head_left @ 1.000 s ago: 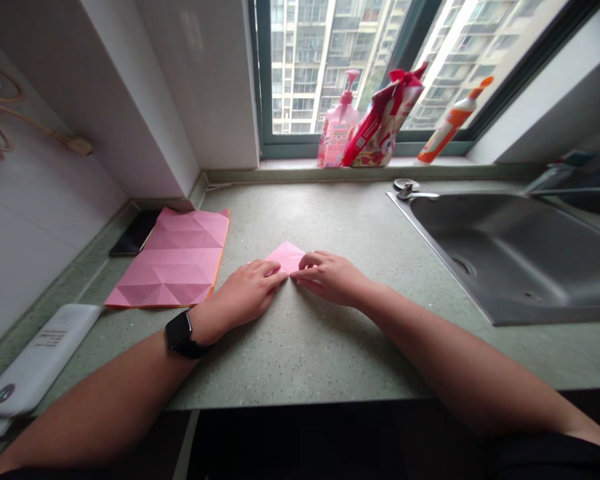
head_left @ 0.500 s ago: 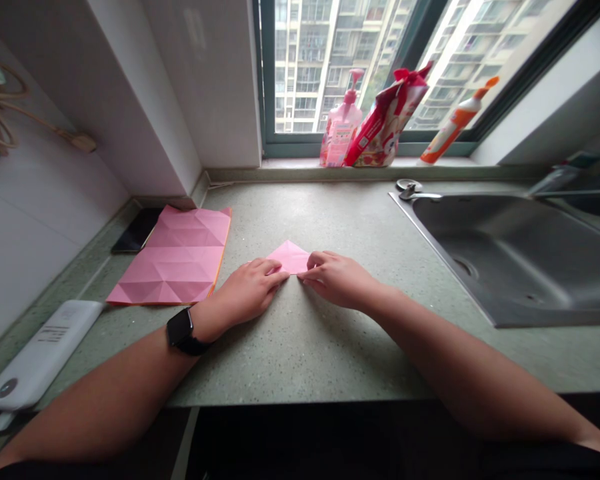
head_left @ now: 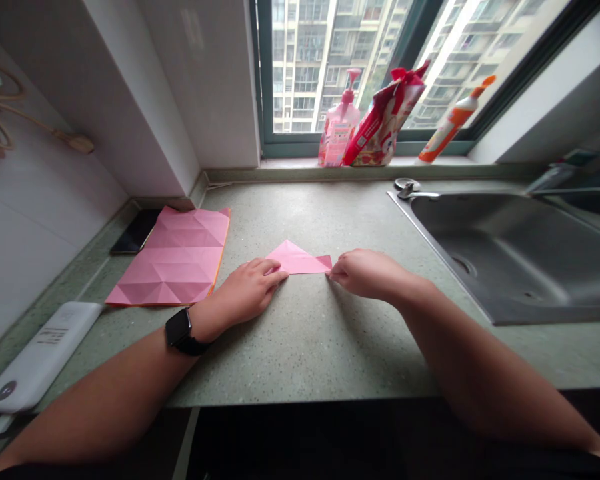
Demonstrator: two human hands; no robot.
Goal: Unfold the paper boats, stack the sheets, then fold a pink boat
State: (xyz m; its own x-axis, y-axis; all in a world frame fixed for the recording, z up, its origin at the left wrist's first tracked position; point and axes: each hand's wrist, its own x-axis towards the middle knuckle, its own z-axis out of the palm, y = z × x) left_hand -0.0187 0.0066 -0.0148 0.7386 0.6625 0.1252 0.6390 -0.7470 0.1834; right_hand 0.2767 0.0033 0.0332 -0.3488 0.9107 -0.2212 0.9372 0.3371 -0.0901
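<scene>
A small piece of folded pink paper (head_left: 297, 259) lies on the speckled green countertop (head_left: 305, 347), forming a long triangle with a darker pink flap at its right tip. My left hand (head_left: 247, 290) rests with its fingers together on the paper's left end, covering that corner. My right hand (head_left: 365, 275) has curled fingers at the right tip, and its fingertips touch the paper there. A black smartwatch (head_left: 179, 329) sits on my left wrist. To the left lies a larger creased pink sheet (head_left: 173, 257) with an orange edge.
A black phone (head_left: 136, 231) lies partly under the creased sheet, and a white power bank (head_left: 40, 357) sits near the wall. A steel sink (head_left: 510, 257) is set into the counter at right. Several bottles and a red packet (head_left: 384, 120) stand on the windowsill.
My right hand has moved right, away from my left hand. The folded paper now reaches farther right, showing a longer triangle and a darker flap. My left hand has stayed in place.
</scene>
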